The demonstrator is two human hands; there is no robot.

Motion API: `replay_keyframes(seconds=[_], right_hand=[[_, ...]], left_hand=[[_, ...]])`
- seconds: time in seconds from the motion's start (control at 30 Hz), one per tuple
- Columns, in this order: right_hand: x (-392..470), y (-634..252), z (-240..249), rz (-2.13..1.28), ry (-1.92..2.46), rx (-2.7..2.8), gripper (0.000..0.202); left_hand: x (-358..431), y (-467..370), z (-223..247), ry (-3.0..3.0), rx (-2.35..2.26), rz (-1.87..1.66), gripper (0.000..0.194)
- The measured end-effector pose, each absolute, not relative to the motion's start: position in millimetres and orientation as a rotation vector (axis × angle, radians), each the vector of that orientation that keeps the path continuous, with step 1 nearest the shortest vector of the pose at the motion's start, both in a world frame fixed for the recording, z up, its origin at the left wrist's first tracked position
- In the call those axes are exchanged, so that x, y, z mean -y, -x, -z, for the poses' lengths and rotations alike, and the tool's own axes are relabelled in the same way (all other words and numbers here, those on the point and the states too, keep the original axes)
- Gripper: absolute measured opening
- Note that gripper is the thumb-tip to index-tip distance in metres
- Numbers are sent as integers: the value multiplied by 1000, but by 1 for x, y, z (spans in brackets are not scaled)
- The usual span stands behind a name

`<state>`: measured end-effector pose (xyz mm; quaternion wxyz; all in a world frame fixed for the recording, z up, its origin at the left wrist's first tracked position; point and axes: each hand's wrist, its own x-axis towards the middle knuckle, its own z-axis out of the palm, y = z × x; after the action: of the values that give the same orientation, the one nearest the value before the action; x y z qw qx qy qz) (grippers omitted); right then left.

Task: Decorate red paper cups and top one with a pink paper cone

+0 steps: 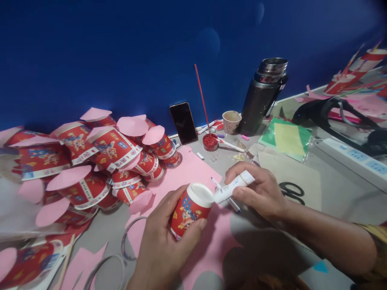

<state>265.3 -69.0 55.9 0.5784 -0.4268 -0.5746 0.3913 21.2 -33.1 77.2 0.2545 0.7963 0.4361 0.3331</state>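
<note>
I see the left hand (167, 237) wrapped around a red paper cup (189, 213), tilted above pink paper (178, 171) on the table (105, 225). The right hand (261, 189) grips a white tube (234, 187), its tip right by the cup's white rim. Pink-topped cups (115, 147) lie heaped beyond the left hand.

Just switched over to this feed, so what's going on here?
A person's left hand holds a red printed paper cup, its white end tilted up. The right hand holds a white squeeze tube, its tip at that cup's edge; whether they touch is hard to tell. No pink disc shows on this cup. To the left lies a pile of similar red cups with pink paper discs.
</note>
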Motion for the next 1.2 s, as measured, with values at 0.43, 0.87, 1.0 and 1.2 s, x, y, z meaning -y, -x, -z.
replay_keyframes(seconds=[0.43, 0.87, 1.0, 1.2], right_hand=[[69, -261, -67, -460, 832, 1729, 16], [66, -264, -65, -571, 1129, 1538, 15], [60, -266, -65, -744, 1157, 1344, 16], [55, -268, -60, -925, 1128, 1241, 26]], left_hand=[[39, -23, -68, -2532, -1126, -682, 48], [32, -23, -66, -3004, -731, -749, 49], [30, -23, -68, -2946, -698, -873, 51], [36, -27, -70, -2699, -866, -1039, 46]])
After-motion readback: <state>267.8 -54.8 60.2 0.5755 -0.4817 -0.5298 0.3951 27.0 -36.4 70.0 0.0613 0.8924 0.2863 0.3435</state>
